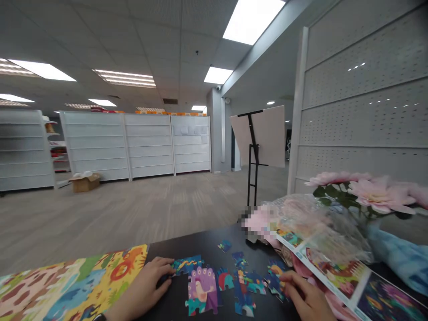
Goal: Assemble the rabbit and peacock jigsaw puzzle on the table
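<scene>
My left hand [155, 283] rests at the left on the dark tabletop, fingers loosely bent and apart, fingertips beside a joined strip of jigsaw [188, 264]. Just right of it lies a joined section with a purple creature [203, 290]. My right hand [306, 296] has its fingers closed at the edge of a dark blue puzzle piece [276, 272] with orange on it; part of its grip is hidden. Between the hands are a red-and-teal piece [226, 279], a joined column of pieces [243, 294] and a small piece [240, 260]. Farther back sits a lone piece [224, 245].
A finished-looking animal puzzle [76, 285] covers the table's left side. Printed picture sheets [334, 272], crumpled clear plastic [321, 223] and pink flowers [377, 191] crowd the right. Beyond the table stand an easel [256, 147], a cardboard box [85, 182] and white shelving [147, 145].
</scene>
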`<state>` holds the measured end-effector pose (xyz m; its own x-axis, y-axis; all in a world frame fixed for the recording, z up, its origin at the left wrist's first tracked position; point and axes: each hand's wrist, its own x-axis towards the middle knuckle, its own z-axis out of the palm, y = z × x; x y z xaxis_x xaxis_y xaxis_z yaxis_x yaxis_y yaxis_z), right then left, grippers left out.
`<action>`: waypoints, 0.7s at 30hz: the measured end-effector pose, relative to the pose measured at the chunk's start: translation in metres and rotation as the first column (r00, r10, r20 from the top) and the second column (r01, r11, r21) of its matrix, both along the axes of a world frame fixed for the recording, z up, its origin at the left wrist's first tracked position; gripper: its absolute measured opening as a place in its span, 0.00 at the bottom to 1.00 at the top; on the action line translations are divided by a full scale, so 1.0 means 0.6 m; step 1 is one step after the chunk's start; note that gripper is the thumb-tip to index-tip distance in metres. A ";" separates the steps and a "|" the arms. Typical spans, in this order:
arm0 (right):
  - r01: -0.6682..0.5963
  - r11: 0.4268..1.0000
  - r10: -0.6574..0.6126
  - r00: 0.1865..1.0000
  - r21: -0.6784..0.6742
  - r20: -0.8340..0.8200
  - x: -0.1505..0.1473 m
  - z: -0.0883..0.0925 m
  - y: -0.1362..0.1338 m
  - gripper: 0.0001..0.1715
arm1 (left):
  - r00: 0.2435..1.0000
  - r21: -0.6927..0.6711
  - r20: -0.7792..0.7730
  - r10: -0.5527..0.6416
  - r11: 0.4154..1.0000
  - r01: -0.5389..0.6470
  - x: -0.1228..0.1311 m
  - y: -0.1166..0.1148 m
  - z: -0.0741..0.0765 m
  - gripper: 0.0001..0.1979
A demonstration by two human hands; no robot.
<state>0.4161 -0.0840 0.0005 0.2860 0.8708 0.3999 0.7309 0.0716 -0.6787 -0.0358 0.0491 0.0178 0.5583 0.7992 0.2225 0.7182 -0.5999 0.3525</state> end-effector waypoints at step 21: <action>-0.316 0.949 0.270 0.814 0.001 0.515 -0.028 0.008 -0.013 0.21 | 0.988 -0.201 -0.005 -0.153 0.968 0.148 0.048 -0.098 0.025 0.38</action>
<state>0.3996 -0.0919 0.0053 -0.2372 0.8381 0.4913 0.9034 0.3762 -0.2056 -0.0068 -0.0096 0.0330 0.6783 0.7328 0.0543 0.6332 -0.6204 0.4628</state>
